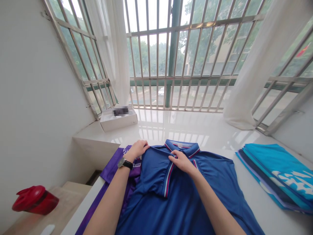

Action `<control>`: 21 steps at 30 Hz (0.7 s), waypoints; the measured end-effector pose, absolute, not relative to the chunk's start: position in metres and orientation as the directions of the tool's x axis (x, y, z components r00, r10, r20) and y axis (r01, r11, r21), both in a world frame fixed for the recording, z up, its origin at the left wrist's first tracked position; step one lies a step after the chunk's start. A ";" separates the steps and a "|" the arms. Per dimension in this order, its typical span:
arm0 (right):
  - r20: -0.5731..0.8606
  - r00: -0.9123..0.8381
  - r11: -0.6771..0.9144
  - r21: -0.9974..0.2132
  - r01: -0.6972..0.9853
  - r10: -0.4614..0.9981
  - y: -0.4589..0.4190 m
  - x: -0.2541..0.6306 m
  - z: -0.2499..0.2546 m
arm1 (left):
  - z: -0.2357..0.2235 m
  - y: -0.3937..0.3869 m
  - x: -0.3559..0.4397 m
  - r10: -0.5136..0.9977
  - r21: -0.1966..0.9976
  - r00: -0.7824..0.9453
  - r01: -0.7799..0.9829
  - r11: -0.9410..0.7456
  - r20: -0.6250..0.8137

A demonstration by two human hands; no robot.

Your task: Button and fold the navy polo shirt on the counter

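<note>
A blue polo shirt [186, 199] lies spread out before me, its collar pointing toward the window. Red and white stripes trim the collar and sleeve edges. One sleeve is folded inward over the body. At the shirt's upper left edge, my left hand [137, 149] pinches the fabric, with a black-strapped watch [125, 163] on that wrist. My right hand [181, 161] is closed on the shirt just below the collar, near the top of the folded sleeve's striped edge. Partly under the polo at the left is a purple garment [110, 168] with white lettering.
Folded garments [274, 173], bright blue on top, are stacked at the right. A white box [119, 121] with a blurred-out dark item stands on the sill [176, 125] by the barred window. White curtains hang on both sides. A red container [36, 199] is low at the left.
</note>
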State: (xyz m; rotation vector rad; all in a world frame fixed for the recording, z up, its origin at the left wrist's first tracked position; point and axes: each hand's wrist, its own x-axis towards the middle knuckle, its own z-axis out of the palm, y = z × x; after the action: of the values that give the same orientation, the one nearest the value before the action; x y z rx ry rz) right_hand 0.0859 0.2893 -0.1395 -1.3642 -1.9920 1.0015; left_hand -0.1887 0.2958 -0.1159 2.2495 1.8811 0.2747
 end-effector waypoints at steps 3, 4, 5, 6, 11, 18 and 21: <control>-0.039 -0.311 0.125 -0.863 0.489 0.950 0.291 0.086 -0.142 | -0.116 0.295 -0.187 0.988 0.300 0.153 0.941 -0.157 0.038; -0.042 -0.294 0.110 -0.869 0.482 0.955 0.292 0.086 -0.142 | -0.117 0.295 -0.187 0.988 0.305 0.148 0.940 -0.151 0.032; -0.043 -0.280 0.102 -0.870 0.482 0.959 0.292 0.086 -0.142 | -0.118 0.294 -0.187 0.989 0.307 0.147 0.940 -0.147 0.021; -0.051 -0.271 0.092 -0.868 0.489 0.961 0.291 0.086 -0.141 | -0.119 0.294 -0.188 0.989 0.309 0.150 0.940 -0.146 0.009; -0.119 -0.236 0.031 -0.837 0.546 0.964 0.288 0.087 -0.137 | -0.125 0.296 -0.193 0.984 0.324 0.172 0.934 -0.151 -0.037; -0.152 -0.236 0.010 -0.822 0.569 0.960 0.288 0.089 -0.140 | -0.124 0.296 -0.189 0.987 0.298 0.157 0.941 -0.161 0.039; -0.138 -0.239 0.031 -0.807 0.590 0.961 0.289 0.092 -0.140 | -0.124 0.294 -0.184 0.989 0.283 0.138 0.948 -0.148 0.054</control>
State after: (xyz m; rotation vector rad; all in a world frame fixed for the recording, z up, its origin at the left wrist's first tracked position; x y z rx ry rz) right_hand 0.0916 0.2889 -0.1404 -1.5689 -1.8647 1.0933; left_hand -0.1840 0.2943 -0.1237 2.2264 1.9221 0.3390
